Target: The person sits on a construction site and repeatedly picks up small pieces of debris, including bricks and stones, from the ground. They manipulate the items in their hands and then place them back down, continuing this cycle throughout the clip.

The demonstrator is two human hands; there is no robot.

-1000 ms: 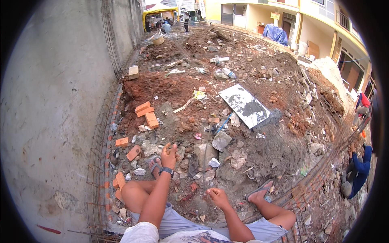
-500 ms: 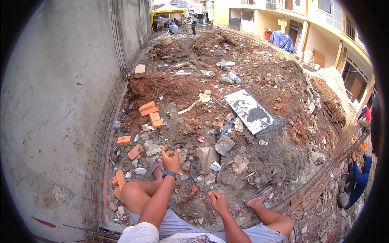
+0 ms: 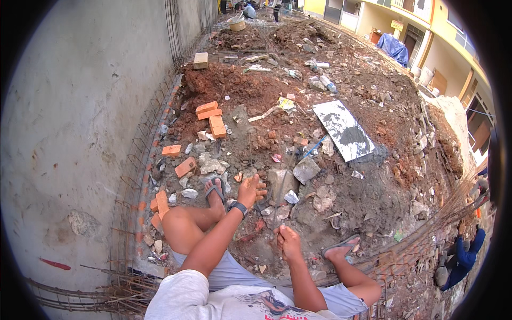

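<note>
My left hand [image 3: 251, 192], a dark watch [image 3: 238, 207] on its wrist, is over the rubble ahead of my left knee. Its fingers are apart and hold nothing that I can see; they point right, toward a thin grey rod or wire [image 3: 281, 186]. That thin length rises away from my right hand [image 3: 288, 241], which is closed round its near end. Whether it is wire or rod I cannot tell. Beyond my hands lie a pale concrete block [image 3: 282, 184] and a grey stone [image 3: 306, 170].
Steel rebar cages [image 3: 125, 208] run along the grey wall [image 3: 69, 133] at left and across the lower right. Orange bricks [image 3: 217, 127] lie scattered ahead. A mortar-smeared white board [image 3: 344, 130] rests on the soil. A person in dark blue [image 3: 465, 256] crouches at far right.
My left hand has swung rightward and lower, its fingers turning toward the thin rod or wire. My right hand has risen slightly, still gripping it. The view has tilted down.
</note>
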